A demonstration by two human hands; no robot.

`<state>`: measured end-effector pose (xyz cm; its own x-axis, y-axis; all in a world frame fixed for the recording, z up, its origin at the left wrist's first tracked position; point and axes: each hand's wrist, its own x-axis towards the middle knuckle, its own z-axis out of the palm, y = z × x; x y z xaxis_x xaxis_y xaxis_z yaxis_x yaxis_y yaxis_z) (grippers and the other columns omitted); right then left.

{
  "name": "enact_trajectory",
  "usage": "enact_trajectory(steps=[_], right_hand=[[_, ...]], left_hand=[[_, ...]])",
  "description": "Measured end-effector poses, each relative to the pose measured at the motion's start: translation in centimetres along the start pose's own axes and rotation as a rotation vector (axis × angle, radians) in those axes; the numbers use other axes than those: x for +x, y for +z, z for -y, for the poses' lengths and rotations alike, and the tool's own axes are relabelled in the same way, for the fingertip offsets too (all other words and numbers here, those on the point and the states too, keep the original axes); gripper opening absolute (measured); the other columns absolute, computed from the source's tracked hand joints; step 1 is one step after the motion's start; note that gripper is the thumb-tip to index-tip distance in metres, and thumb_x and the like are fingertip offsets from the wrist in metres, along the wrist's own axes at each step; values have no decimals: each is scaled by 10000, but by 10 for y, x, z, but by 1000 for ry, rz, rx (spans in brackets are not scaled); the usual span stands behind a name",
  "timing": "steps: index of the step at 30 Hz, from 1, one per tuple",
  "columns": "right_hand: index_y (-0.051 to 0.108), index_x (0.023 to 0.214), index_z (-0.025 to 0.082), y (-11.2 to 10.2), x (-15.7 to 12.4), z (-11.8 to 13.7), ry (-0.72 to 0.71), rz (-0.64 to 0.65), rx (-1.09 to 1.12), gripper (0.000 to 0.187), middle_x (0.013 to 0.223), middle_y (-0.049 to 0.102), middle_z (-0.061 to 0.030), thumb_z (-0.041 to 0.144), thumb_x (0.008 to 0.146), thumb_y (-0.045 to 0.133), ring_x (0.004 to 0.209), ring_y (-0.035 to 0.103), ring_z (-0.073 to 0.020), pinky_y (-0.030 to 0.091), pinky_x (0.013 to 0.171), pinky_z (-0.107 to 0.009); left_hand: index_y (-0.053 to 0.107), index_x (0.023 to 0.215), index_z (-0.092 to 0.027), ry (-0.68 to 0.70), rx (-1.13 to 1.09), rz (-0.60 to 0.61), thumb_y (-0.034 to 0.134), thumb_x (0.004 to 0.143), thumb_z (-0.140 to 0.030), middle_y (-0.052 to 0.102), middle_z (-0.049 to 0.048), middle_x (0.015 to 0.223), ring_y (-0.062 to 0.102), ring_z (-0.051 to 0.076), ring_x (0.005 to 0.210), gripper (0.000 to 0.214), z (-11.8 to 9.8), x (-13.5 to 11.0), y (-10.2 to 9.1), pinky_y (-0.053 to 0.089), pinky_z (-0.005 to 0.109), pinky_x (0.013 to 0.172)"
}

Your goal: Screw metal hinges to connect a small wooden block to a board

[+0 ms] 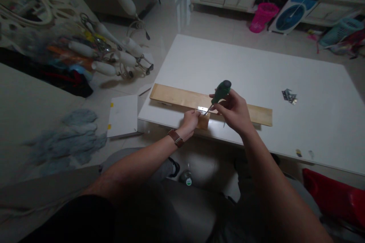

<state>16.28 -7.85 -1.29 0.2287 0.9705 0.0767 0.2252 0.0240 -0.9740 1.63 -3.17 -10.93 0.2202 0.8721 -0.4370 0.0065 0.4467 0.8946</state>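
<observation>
My right hand [234, 111] grips a screwdriver [221, 92] with a green handle, tilted so that its shaft points down and left. The tip reaches a silver metal hinge [202, 109]. That hinge lies where a long wooden board [179, 97] meets a small wooden block [203, 122] at the near side. My left hand [190, 122], with a brown watch strap at the wrist, is closed, its fingertips pinching at the hinge's left edge beside the screwdriver tip. Whether a screw sits under the tip is too small to tell.
The board lies across a white table [256, 68]. Several loose metal hinges [289, 96] are piled on the right, with small bits [298, 153] near the front edge. A lamp [122, 59] with several white shades stands left. A red stool-like object [333, 193] is at lower right.
</observation>
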Motion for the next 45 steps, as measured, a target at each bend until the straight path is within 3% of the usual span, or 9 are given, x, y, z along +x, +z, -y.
enact_trajectory(steps=[7,13,18,21,25,31,34,39,45], right_hand=[[702,1029,229,5,-3,0,-98,-187,-287,347,901,715,-28,335,729,841,700,637,-184,544,654,-384],[683,1105,228,7,-3,0,-9,-107,-92,388,1018,765,-64,318,747,805,795,702,-224,589,717,-419],[652,1189,249,1,-1,3,22,-7,-50,440,1115,756,-75,343,773,761,752,704,-196,565,624,-356],[654,1157,248,0,-2,3,9,-67,-123,422,1052,754,-58,365,771,776,707,688,-190,559,612,-356],[672,1013,230,3,-4,3,-106,-203,-361,313,936,733,-41,325,747,806,778,674,-214,573,766,-413],[701,1033,224,6,-3,6,-19,-139,-179,324,906,788,-43,305,744,822,811,727,-233,600,805,-435],[702,1047,216,2,-2,7,34,-78,-80,369,883,788,-44,324,720,836,768,721,-220,613,762,-421],[637,1172,249,-3,0,5,82,24,49,483,1106,772,-67,338,724,793,676,697,-169,583,596,-345],[640,1099,253,1,-2,1,30,-113,-157,468,926,721,-17,360,694,850,609,627,-156,546,572,-349]], left_hand=[[685,659,-163,7,-6,15,630,780,-213,672,46,731,554,180,728,142,5,2,0,384,304,723],[697,648,-166,11,-9,-5,627,781,-185,683,50,730,567,195,765,152,3,2,1,396,307,748],[697,650,-161,-32,-46,-21,644,757,-190,679,47,724,562,195,760,123,0,0,2,386,304,738],[686,645,-159,-25,-34,-13,643,770,-191,660,36,707,541,176,722,136,1,1,2,366,301,719],[690,671,-162,-31,-33,7,642,796,-210,659,34,717,540,168,699,142,4,2,2,360,305,703],[726,697,-158,-5,-14,-1,638,790,-199,687,43,747,561,181,744,135,6,4,1,383,306,744],[715,670,-159,23,-7,-4,650,787,-195,677,38,732,563,185,755,139,7,5,1,389,307,767],[691,646,-164,-17,-34,-2,692,772,-208,665,32,708,561,184,740,133,8,6,0,392,309,775],[705,668,-169,-4,-27,21,658,788,-207,693,50,739,584,190,762,134,6,4,0,406,309,752]])
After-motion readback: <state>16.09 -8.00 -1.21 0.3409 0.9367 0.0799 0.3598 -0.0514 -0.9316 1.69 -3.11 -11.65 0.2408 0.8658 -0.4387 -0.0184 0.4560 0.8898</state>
